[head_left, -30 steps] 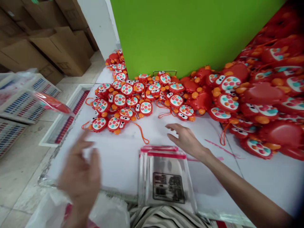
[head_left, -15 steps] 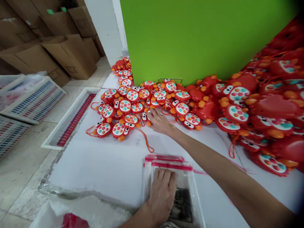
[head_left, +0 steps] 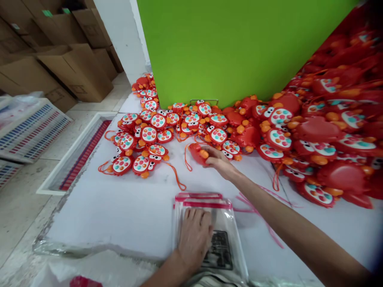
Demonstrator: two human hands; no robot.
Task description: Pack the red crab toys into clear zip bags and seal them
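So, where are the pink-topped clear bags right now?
In the head view, the clear bags lie at lower centre on the white table, under the left hand.

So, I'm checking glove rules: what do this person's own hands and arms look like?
The left hand and right hand are ungloved; the left forearm and right forearm show no sleeve, watch or bracelet. I can't rule out small rings.

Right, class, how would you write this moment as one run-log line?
left hand: on clear pink-edged bags | right hand: gripping red toy | white table: more red toys piled by green panel
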